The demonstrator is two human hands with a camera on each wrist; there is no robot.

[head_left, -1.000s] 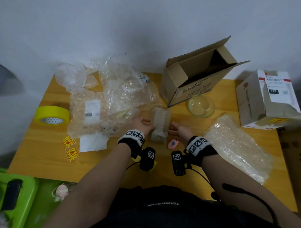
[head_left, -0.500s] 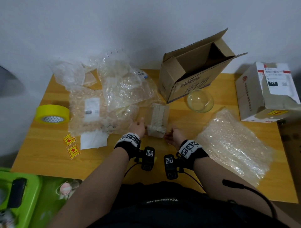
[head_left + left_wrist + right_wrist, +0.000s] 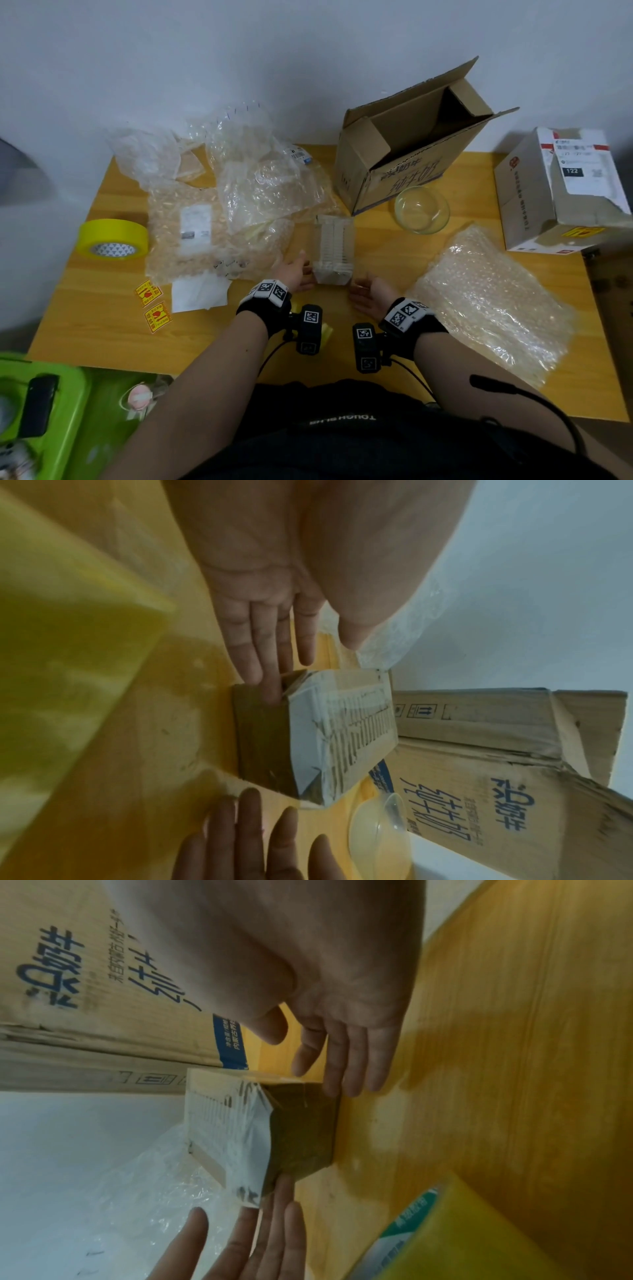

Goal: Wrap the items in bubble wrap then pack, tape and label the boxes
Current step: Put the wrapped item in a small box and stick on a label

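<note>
One small parcel between two flat-fingered hands: left, right; neither grip closed

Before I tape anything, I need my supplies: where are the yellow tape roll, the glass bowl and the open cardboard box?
yellow tape roll (image 3: 114, 236), head view, outer band.
glass bowl (image 3: 421, 209), head view, inside.
open cardboard box (image 3: 404, 178), head view, printed side.

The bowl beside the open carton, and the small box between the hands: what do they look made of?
Bowl: looks like clear glass, though clear plastic is possible; glossy, the table's yellow shows through.
Small box: matte brown cardboard ends, seemingly wrapped in shiny clear film or tape that wrinkles at the corners; printed lines on its top.
Open carton: plain matte corrugated cardboard with blue print.
</note>
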